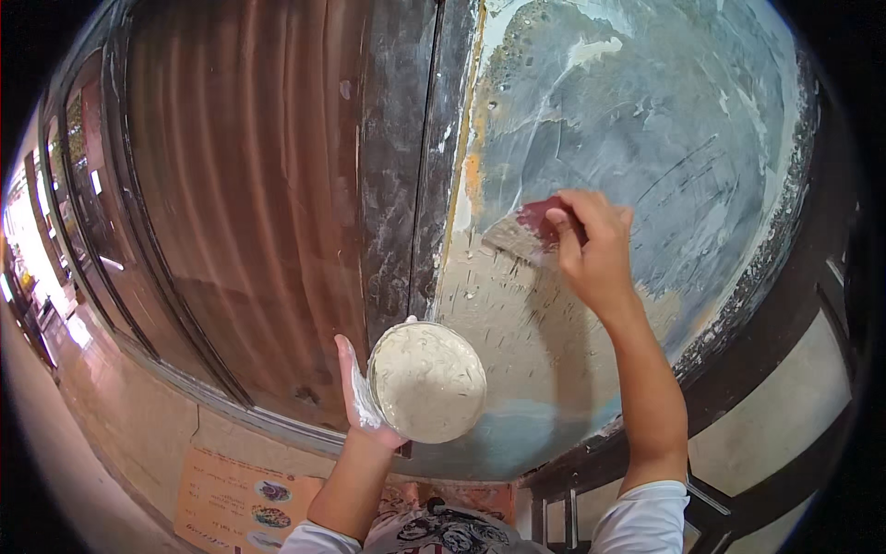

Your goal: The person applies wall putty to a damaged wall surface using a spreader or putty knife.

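My left hand (360,399) supports a round tub of pale plaster (430,383) from below and the side. White paste smears its palm and thumb, and most of its fingers are hidden under the tub. Up on the right, my right hand (592,238) is closed round the dark red handle of a putty knife (531,231). The knife's broad blade lies against the wall, with paste on it. Grey patches cover the upper part of the wall panel (637,175), while beige, pitted plaster shows below the blade.
Left of the panel stand a dark, worn wooden frame (392,175) and a glazed door (249,185) with a folded curtain behind. A dark frame (738,369) borders the panel at right. An orange printed sheet (235,503) lies low at left, near the tiled floor (120,397).
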`<state>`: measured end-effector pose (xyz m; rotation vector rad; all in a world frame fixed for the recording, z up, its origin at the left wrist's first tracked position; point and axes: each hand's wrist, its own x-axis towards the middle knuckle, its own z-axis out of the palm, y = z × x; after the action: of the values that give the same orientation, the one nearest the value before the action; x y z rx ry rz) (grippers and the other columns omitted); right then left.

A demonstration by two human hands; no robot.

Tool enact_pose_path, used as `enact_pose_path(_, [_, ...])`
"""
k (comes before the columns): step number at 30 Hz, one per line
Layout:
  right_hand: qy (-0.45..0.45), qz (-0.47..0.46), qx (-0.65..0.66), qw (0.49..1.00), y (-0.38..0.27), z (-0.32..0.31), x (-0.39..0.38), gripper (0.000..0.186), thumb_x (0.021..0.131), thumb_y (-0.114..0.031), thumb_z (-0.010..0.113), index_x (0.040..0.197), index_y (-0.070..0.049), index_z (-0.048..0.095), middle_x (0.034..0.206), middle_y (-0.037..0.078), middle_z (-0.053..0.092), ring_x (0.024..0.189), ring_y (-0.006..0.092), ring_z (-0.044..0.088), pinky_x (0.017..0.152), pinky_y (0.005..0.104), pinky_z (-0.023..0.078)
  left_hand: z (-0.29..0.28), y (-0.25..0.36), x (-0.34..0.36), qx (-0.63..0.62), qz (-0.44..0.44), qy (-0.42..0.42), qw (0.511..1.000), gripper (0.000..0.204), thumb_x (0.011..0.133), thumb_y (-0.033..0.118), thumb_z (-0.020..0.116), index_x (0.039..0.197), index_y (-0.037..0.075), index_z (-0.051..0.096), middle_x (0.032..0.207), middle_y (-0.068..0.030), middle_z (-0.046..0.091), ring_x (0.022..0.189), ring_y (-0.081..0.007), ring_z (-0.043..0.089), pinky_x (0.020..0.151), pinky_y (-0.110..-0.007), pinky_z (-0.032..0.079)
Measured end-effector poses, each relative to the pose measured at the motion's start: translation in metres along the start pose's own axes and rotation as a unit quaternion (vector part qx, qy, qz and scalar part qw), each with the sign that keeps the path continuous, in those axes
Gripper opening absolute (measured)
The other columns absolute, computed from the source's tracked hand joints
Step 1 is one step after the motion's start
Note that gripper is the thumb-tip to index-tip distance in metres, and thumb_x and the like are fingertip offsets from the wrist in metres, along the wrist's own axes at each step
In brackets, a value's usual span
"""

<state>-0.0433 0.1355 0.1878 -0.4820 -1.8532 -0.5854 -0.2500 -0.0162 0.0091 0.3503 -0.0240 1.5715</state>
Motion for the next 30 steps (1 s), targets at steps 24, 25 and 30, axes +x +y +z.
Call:
enact_pose_path(24, [-0.019, -0.007, 0.001, 1.000, -0.010, 0.000, -0.011, 0.012, 0.089, -0.011, 0.070, 0.101, -0.009, 0.069, 0.093, 0.002, 0.069, 0.083, 0.0229, 0.059, 0.080, 0.0396, 0.031, 0.001, 0.017, 0.000, 0.004, -0.020, 0.011, 1.000, 0.103, 0.087, 0.088, 0.037, 0.154, 0.011, 0.043, 0.153, -0.0180, 0.048, 0.136, -0.0424, 0.050, 0.109, -0.066, 0.039])
enact_pose_path(25, [-0.044, -0.010, -0.024, 0.999, -0.011, 0.002, -0.012, 0.013, 0.088, -0.010, 0.070, 0.101, -0.009, 0.068, 0.092, 0.002, 0.069, 0.084, 0.0231, 0.060, 0.080, 0.0399, 0.031, -0.001, 0.018, 0.000, 0.005, -0.021, 0.011, 1.000, 0.103, 0.087, 0.088, 0.037, 0.154, 0.011, 0.043, 0.153, -0.0180, 0.048, 0.136, -0.0424, 0.050, 0.109, -0.066, 0.039])
enact_pose_path(30, [0.024, 0.034, -0.017, 0.999, 0.002, -0.003, 0.003, 0.016, 0.088, -0.010, 0.070, 0.103, -0.010, 0.067, 0.091, 0.003, 0.068, 0.085, 0.0234, 0.060, 0.079, 0.0402, 0.030, 0.002, 0.023, -0.003, 0.030, -0.012, 0.020, 0.999, 0.099, 0.089, 0.087, 0.034, 0.150, 0.010, 0.046, 0.151, -0.0172, 0.050, 0.134, -0.0398, 0.052, 0.110, -0.060, 0.042])
